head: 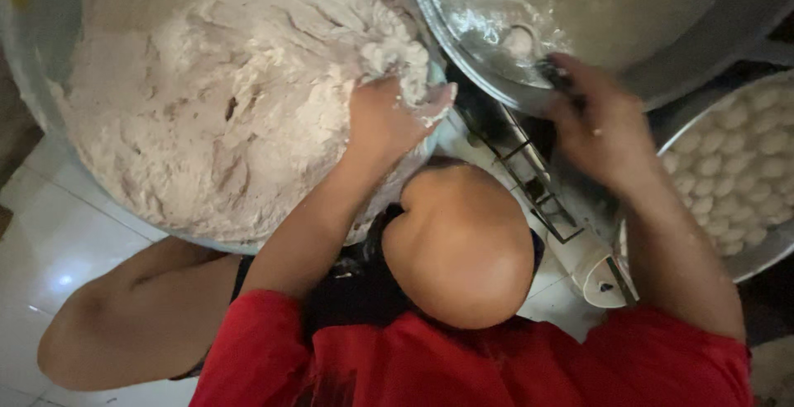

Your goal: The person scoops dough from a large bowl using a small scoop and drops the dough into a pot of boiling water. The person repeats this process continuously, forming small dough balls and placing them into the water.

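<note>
White tile floor (58, 241); left hand (389, 122), open grip on dough (223, 101).

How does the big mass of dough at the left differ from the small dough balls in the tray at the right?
The rough off-white dough mass is one shaggy, uneven heap filling its wide bowl; the small round dough balls are many smooth, separate pieces packed on a round metal tray. The left hand digs into the mass; no hand touches the balls. Both are pale dough.

The dough mass (223, 101) lies left of the metal pot (662, 51). A tray of dough balls (736, 175) sits right of the pot and below it in view.
</note>
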